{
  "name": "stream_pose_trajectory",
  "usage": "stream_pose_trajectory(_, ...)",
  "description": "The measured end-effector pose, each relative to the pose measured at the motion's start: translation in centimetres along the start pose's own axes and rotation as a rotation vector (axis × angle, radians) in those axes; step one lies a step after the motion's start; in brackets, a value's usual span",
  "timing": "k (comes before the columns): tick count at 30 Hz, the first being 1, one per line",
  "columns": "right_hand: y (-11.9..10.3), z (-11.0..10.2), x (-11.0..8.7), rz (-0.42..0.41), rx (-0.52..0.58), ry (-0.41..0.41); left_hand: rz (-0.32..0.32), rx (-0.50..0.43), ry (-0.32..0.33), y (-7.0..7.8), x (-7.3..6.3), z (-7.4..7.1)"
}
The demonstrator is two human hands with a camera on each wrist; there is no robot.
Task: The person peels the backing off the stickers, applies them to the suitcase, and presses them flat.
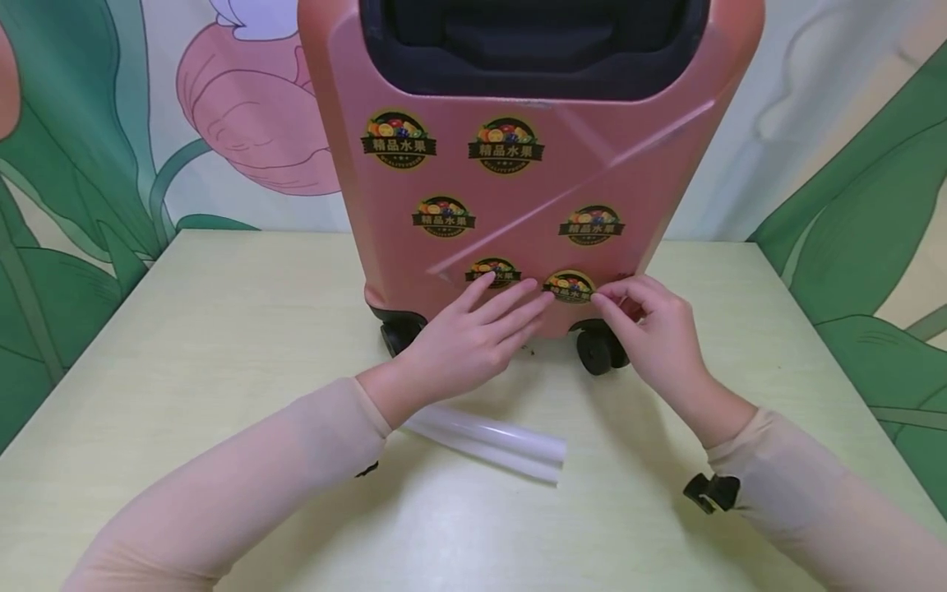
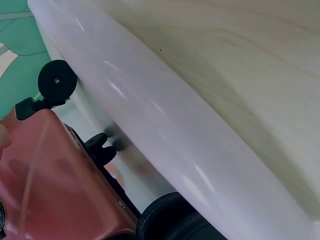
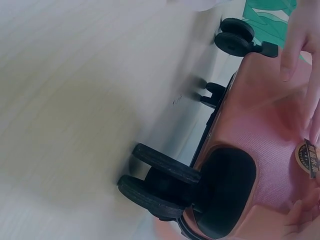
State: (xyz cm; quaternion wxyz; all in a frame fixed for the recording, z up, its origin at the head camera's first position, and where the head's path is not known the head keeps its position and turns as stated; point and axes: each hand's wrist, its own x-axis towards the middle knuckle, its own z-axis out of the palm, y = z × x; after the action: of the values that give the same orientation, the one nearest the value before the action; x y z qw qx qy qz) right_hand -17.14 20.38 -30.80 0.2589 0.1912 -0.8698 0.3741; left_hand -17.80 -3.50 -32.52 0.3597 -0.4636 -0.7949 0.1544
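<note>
A pink suitcase [image 1: 518, 193] stands upright, with several round fruit stickers on its front. My right hand [image 1: 662, 329] pinches the right edge of the lower-right sticker [image 1: 568, 286], between thumb and fingers. The left hand [image 1: 469, 345] has its fingers extended against the suitcase; one fingertip overlaps the lower-left sticker [image 1: 494, 266], and the others point toward the pinched one. In the right wrist view, the left hand [image 3: 303, 37] and a sticker [image 3: 306, 157] show at the right edge. Part of the right hand [image 3: 302, 220] shows below that sticker.
A loosely rolled white glossy sheet [image 1: 496, 437] lies on the pale table [image 1: 222, 345] before the suitcase, below my left wrist. Black wheels [image 1: 595, 349] stand under the suitcase. Behind is a wall painted with leaves [image 1: 66, 123].
</note>
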Motion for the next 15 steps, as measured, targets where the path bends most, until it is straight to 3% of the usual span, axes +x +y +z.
stream_pose_trajectory(15,0.14,-0.01,0.21,0.002,-0.022,0.009,-0.022,0.032,-0.02,-0.02,0.08,0.37)
